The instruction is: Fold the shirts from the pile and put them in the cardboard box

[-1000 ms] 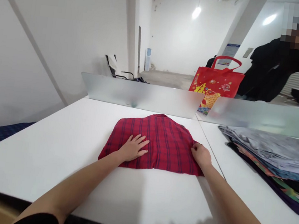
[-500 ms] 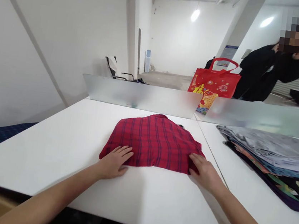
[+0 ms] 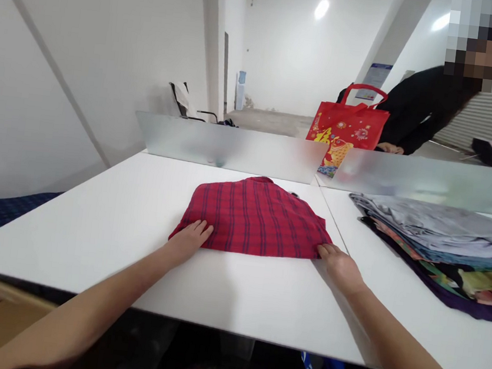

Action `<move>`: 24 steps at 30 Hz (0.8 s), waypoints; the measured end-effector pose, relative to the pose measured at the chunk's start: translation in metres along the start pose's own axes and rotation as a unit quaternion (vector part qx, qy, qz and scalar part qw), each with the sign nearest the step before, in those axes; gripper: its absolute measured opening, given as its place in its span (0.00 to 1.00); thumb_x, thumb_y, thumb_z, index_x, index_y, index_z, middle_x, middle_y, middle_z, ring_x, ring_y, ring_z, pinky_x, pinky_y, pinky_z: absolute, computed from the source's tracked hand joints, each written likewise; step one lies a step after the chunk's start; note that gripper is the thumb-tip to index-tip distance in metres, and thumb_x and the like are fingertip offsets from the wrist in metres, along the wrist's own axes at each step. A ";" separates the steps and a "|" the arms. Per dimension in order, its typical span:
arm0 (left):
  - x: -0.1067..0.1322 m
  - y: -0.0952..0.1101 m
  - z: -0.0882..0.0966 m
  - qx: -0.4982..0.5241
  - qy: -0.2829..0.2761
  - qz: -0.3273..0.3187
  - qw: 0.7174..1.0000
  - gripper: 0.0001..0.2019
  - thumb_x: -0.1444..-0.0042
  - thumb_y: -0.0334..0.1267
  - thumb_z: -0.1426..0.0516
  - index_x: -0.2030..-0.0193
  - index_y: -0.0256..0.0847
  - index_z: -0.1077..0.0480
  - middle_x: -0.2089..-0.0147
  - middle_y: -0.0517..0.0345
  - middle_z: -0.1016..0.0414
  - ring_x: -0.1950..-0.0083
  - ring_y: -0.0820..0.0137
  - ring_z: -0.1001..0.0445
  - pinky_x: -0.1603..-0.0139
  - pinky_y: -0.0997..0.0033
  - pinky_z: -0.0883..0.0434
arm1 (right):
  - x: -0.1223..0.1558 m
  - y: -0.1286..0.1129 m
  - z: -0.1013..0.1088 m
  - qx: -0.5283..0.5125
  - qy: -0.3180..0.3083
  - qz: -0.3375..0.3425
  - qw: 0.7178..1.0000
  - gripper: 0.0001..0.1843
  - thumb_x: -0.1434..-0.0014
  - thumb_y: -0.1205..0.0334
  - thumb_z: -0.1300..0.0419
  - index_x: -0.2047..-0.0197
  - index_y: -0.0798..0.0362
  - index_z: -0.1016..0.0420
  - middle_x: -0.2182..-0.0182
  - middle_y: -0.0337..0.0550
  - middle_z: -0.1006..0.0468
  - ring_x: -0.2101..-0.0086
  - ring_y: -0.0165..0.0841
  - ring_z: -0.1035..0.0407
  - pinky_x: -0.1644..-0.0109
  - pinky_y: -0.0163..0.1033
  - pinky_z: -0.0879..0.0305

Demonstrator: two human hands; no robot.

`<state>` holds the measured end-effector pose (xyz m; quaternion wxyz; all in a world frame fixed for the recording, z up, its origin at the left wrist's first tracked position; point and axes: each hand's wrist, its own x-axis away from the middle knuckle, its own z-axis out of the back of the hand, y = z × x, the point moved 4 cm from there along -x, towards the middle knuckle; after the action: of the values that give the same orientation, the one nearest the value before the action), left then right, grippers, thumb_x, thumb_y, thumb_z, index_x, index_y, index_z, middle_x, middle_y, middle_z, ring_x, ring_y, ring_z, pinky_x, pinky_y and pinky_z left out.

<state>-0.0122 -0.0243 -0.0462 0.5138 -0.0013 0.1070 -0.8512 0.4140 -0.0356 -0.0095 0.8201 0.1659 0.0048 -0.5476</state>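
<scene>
The plaid shirt (image 3: 255, 218) lies folded; the left hand (image 3: 189, 238) rests flat and open on its near-left corner, while the right hand's (image 3: 338, 265) grip at its near-right corner is unclear.

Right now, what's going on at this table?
A person has the left hand flat on the near left corner of a folded red plaid shirt on a white table, and the right hand at its near right corner. A stack of folded clothes lies to the right. Beyond the frosted divider, another person in black is beside a red bag.
</scene>
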 end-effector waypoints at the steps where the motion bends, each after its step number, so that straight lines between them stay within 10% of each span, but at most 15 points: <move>1: 0.008 0.003 0.002 0.007 -0.001 -0.013 1.000 0.31 0.42 0.21 0.59 0.33 0.34 0.39 0.32 0.38 0.39 0.30 0.56 0.42 0.33 0.51 0.38 | 0.010 0.001 0.003 -0.012 0.004 -0.006 1.000 0.19 0.40 0.75 0.53 0.55 0.57 0.23 0.55 0.55 0.21 0.53 0.42 0.28 0.50 0.44 0.29; 9: 0.085 0.024 0.036 0.128 -0.090 -0.118 0.981 0.27 0.38 0.38 0.49 0.31 0.48 0.43 0.29 0.49 0.43 0.29 0.56 0.44 0.33 0.53 0.39 | 0.087 0.019 0.006 -0.187 -0.105 -0.073 0.974 0.23 0.44 0.71 0.49 0.53 0.44 0.20 0.53 0.41 0.19 0.56 0.38 0.24 0.50 0.41 0.29; 13: 0.023 0.013 0.054 0.179 0.005 -0.067 0.982 0.23 0.32 0.47 0.56 0.34 0.46 0.38 0.30 0.54 0.40 0.29 0.62 0.45 0.31 0.55 0.42 | 0.019 0.033 0.017 -0.199 -0.076 -0.199 0.957 0.19 0.36 0.58 0.52 0.55 0.48 0.20 0.55 0.47 0.19 0.55 0.41 0.25 0.48 0.42 0.33; 18: -0.065 0.009 0.026 0.141 0.035 0.057 0.988 0.29 0.33 0.54 0.56 0.31 0.42 0.43 0.26 0.47 0.50 0.26 0.50 0.55 0.32 0.37 0.49 | -0.069 0.045 -0.004 -0.197 -0.104 -0.394 0.892 0.29 0.37 0.43 0.49 0.61 0.62 0.21 0.58 0.64 0.20 0.57 0.49 0.25 0.56 0.47 0.32; 24: -0.081 0.007 0.007 0.128 0.015 0.072 0.989 0.33 0.35 0.61 0.59 0.29 0.46 0.47 0.25 0.48 0.53 0.26 0.48 0.58 0.33 0.31 0.55 | -0.082 0.040 -0.025 -0.187 -0.011 -0.430 0.883 0.23 0.33 0.59 0.57 0.50 0.63 0.26 0.57 0.62 0.21 0.55 0.43 0.26 0.54 0.41 0.34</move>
<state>0.0330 0.0425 -0.0323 0.5683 0.0846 0.0047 -0.8185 0.4212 0.0585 -0.0073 0.5198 -0.0146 0.1688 -0.8373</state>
